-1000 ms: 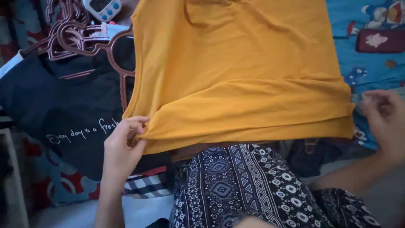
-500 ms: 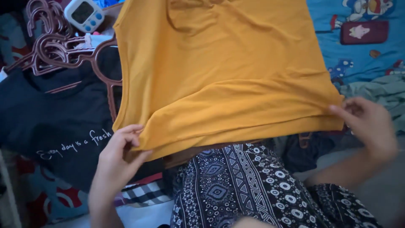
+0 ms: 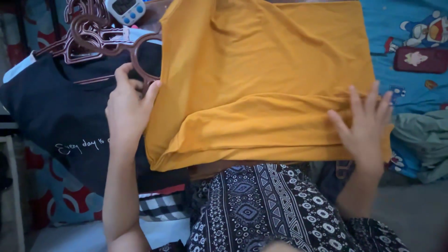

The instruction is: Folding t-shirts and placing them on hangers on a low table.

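We find a mustard-yellow garment (image 3: 266, 79) spread flat across the middle of the view, its lower edge folded up into a doubled band that runs from about 8 o'clock to 3 o'clock. The left hand (image 3: 127, 109) lies at 9 o'clock against the garment's left edge, fingers loosely curled and the thumb touching the cloth; we cannot tell whether it pinches the fabric or only rests beside it. The right hand (image 3: 366, 128) sits at 3 o'clock, open with fingers spread, pressing flat on the folded band and clasping nothing. Under the left hand lies a dark navy shirt (image 3: 60, 121) with pale lettering, and at 11 o'clock a cluster of maroon plastic hangers (image 3: 95, 35) rests on it, one hook curving just beside the left fingers. At 12 o'clock, slightly left, a small white timer with blue buttons (image 3: 125, 9) is partly cut off by the frame. A blue cartoon-print sheet (image 3: 415, 51) fills 2 o'clock, with a grey-green crumpled cloth (image 3: 422, 140) at 4 o'clock. At 6 o'clock a black-and-white patterned fabric (image 3: 270, 210) covers the person's lap, just below the garment. We record no container in view.
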